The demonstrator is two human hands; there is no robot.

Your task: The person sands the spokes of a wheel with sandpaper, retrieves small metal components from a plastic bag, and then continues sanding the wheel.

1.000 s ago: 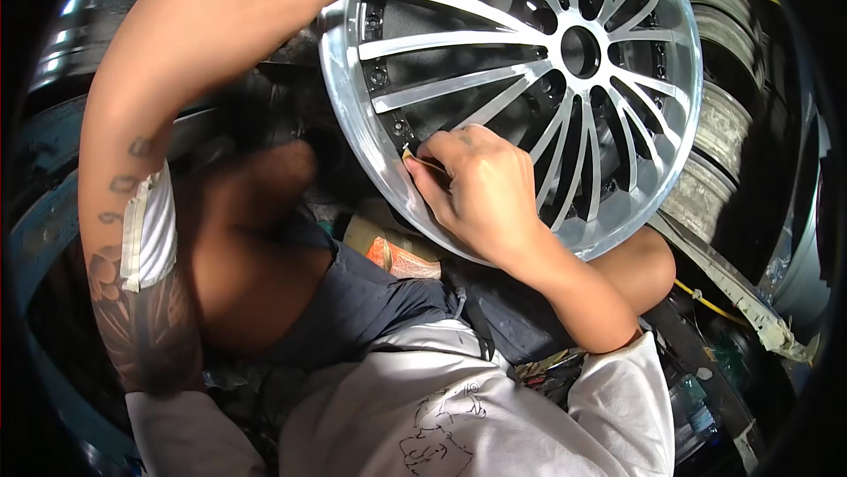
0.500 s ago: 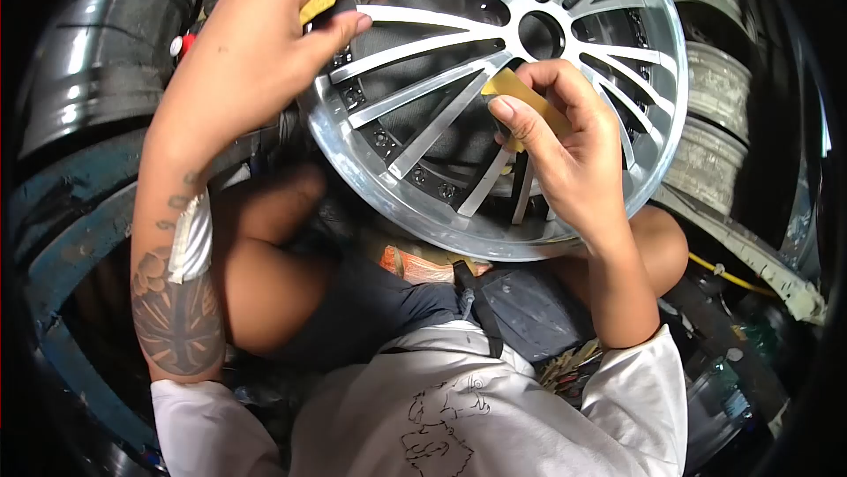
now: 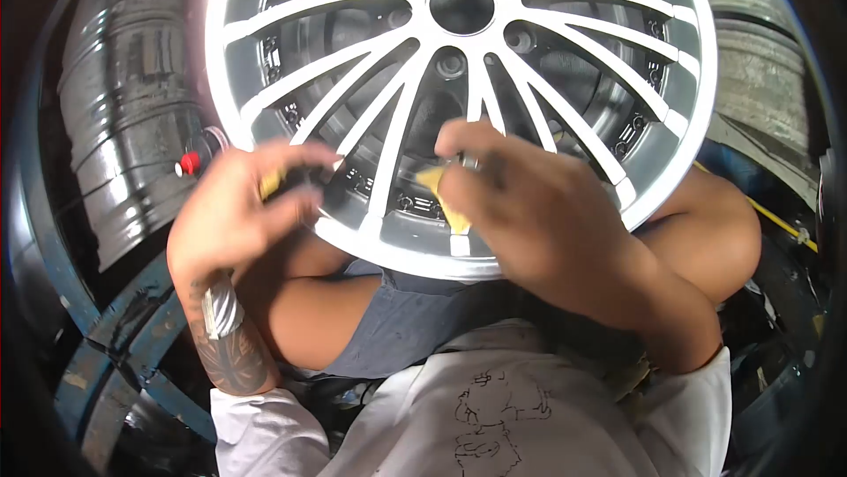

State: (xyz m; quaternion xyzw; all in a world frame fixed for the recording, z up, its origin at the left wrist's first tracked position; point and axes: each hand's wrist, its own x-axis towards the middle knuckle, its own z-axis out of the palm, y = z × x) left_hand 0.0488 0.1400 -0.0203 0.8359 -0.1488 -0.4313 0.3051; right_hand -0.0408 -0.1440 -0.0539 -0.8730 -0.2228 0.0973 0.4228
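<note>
A silver multi-spoke wheel rim (image 3: 415, 258) lies face up across my lap, its round centre hole toward the top of the view. Over its lower spokes, my right hand (image 3: 556, 212) is closed around a folded yellow piece of sandpaper (image 3: 452, 203), with the fingers blurred by motion. My left hand (image 3: 234, 212) hovers at the lower left edge of the rim, thumb and fingers curled about another yellow piece of sandpaper (image 3: 273, 181). Most of that piece is hidden by the fingers.
Stacked bare wheel barrels (image 3: 128, 106) stand on the left, beside a small red-and-white object (image 3: 190, 164). More grey wheels (image 3: 763, 71) are piled at the right. Blue metal frame bars (image 3: 75, 300) and a yellow cord (image 3: 785, 225) flank my crossed legs.
The wheel now sits more centred and flatter in view, its spokes turned. Both hands have come lower, the left down to the rim's edge, the right across the lower spokes; both keep their yellow pieces.
</note>
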